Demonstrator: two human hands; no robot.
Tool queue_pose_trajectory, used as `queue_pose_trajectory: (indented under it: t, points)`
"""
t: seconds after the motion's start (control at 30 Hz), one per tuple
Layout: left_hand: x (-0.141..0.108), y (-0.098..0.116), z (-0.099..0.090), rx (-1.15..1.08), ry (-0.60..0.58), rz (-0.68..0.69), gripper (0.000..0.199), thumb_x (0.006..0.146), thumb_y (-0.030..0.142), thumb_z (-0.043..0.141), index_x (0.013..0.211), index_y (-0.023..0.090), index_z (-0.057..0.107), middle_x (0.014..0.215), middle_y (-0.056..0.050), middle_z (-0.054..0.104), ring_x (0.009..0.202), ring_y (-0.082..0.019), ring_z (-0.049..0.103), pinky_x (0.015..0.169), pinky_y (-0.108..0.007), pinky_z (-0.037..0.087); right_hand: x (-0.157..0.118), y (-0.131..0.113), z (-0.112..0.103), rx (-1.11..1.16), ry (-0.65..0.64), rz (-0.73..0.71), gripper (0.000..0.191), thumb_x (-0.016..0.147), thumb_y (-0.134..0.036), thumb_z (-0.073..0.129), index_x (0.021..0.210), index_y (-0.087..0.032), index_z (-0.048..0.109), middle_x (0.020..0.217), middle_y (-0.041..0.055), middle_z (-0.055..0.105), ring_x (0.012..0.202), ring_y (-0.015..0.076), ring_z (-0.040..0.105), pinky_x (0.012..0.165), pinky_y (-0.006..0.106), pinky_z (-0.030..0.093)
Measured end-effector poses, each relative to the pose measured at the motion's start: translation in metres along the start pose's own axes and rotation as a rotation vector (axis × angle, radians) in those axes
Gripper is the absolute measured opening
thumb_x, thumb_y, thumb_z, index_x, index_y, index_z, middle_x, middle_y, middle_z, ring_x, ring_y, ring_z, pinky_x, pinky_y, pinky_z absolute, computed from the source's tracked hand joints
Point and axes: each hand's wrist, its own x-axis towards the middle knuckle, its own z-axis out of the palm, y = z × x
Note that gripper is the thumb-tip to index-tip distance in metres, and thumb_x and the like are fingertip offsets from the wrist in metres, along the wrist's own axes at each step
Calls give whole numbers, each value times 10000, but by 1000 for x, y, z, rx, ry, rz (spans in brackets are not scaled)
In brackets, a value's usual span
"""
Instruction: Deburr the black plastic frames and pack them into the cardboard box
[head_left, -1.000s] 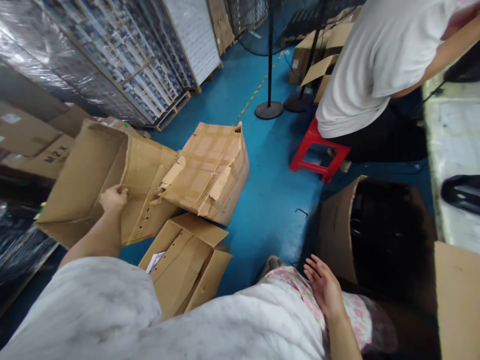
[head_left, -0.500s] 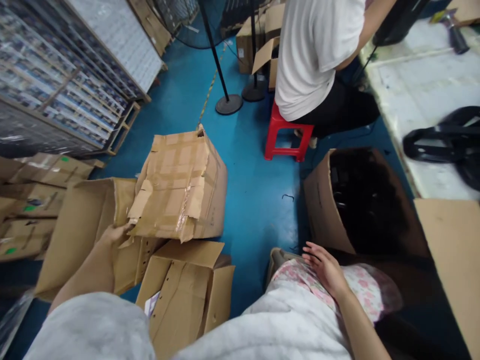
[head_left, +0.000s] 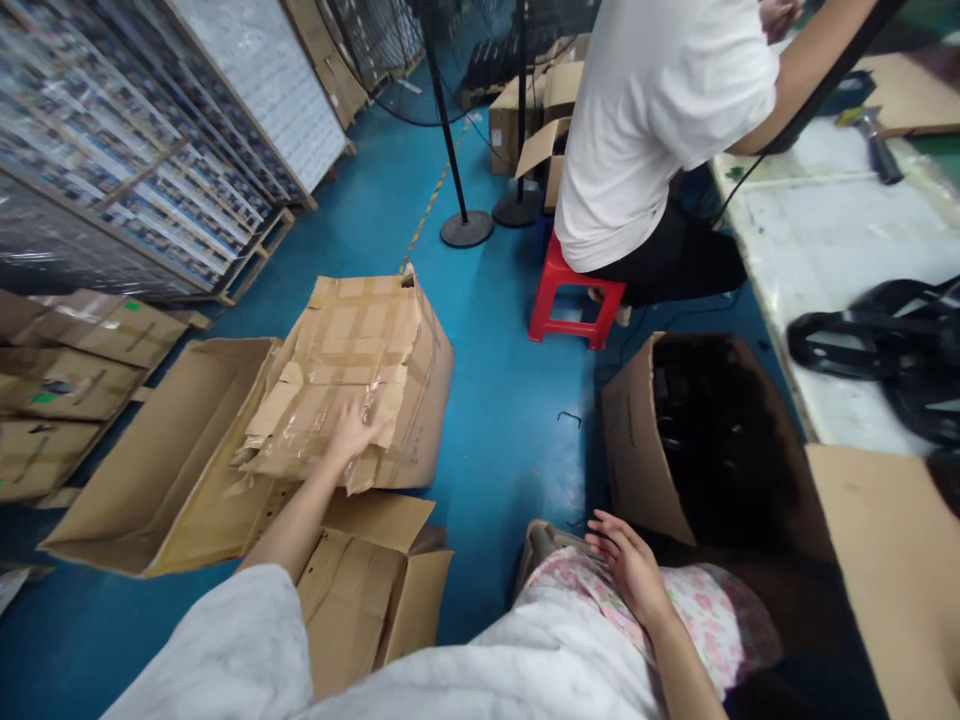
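Blue floor (head_left: 495,430) separates left grip (head_left: 358,428) from right grip (head_left: 606,538), both released. Under the left is a torn-edged brown cardboard box (head_left: 352,335).

Blue floor (head_left: 495,420): taped carton (head_left: 352,340), open carton (head_left: 214,515), red stool (head_left: 574,328).

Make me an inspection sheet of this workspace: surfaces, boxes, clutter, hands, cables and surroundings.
Surfaces: blue floor; white-topped table bearing black parts.
Job's things: taped carton between a large open carton and the floor aisle; flapped carton nearer the wearer.
Clutter: small bent dark piece on the floor.
Hands: left hand on the taped carton; right hand open, nothing seen in it.
Cables: thin dark cable at the table edge.
Surroundings: person on a red stool; stacked cartons.
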Motion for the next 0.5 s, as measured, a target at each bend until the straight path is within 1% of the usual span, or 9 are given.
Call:
queue_pose_trajectory:
  t: [0.07, 0.1, 0.13, 0.17, 0.23, 0.3, 0.4, 0.47, 0.5]
  points:
    - [-7, 33, 20, 49, -30, 54, 1119, 808, 550, 770, 1659, 118, 185, 1697, -289, 213, 1553, -447, 283, 1221, -546, 321, -1, -1, -1, 5, -4, -1, 511, 573, -413, 963, 1007, -200, 796, 942, 62, 809, 781, 187, 744, 659, 250, 614]
    - [-8, 46, 25, 79, -25, 56, 1117, 810, 489, 781, 1667, 132, 160, 1698, -297, 196, 1545, -473, 283, 1208, -587, 316, -2, -1, -2, 8, -7, -4, 521, 573, -419, 964, 1011, -194, 795, 945, 68, 808, 782, 189, 744, 663, 251, 612]
    - [-6, 54, 25, 95, -11, 36, 1062, 831, 423, 765, 1669, 150, 172, 1683, -301, 240, 1519, -482, 331, 1186, -606, 336, -4, -2, -3, 13, -12, -9, 528, 575, -425, 965, 1017, -191, 793, 948, 70, 808, 784, 189, 743, 670, 252, 611]
    - [-2, 59, 20, 96, 2, 2, 971, 860, 363, 731, 1661, 162, 221, 1638, -302, 342, 1467, -477, 419, 1154, -601, 377, -5, -2, -4, 22, -16, -13, 531, 576, -429, 965, 1020, -194, 792, 948, 67, 808, 784, 187, 743, 680, 254, 610]
    - [8, 58, 1, 69, 21, -70, 751, 916, 286, 639, 1608, 163, 373, 1457, -284, 575, 1309, -438, 594, 1073, -546, 465, -8, -2, -8, 52, -23, -25, 531, 573, -435, 968, 1020, -208, 792, 945, 50, 807, 785, 181, 740, 699, 255, 610]
    - [16, 47, -28, 53, 55, -130, 597, 945, 269, 577, 1519, 120, 507, 1281, -268, 689, 1199, -419, 663, 1014, -506, 507, -10, -2, -12, 87, -36, -39, 524, 581, -439, 967, 1025, -223, 794, 951, 33, 804, 801, 173, 737, 718, 252, 609]
    - [16, 29, -69, 79, 149, -179, 526, 958, 265, 529, 1445, 72, 574, 1225, -264, 712, 1193, -419, 662, 997, -495, 521, -13, -2, -16, 129, -53, -50, 505, 593, -435, 963, 1024, -233, 795, 962, 24, 800, 821, 168, 734, 739, 247, 608]
    - [5, 24, -83, 89, 200, -169, 544, 958, 245, 515, 1486, 121, 541, 1271, -228, 702, 1217, -390, 651, 1018, -477, 516, -13, -2, -17, 142, -62, -52, 493, 595, -425, 962, 1016, -232, 795, 968, 24, 797, 819, 171, 734, 738, 251, 609]
    - [-1, 26, -85, 101, 227, -127, 567, 951, 216, 509, 1515, 161, 514, 1340, -210, 673, 1263, -376, 625, 1055, -478, 495, -13, -3, -18, 143, -69, -50, 489, 595, -418, 961, 1015, -231, 794, 971, 26, 796, 816, 173, 735, 736, 254, 609]
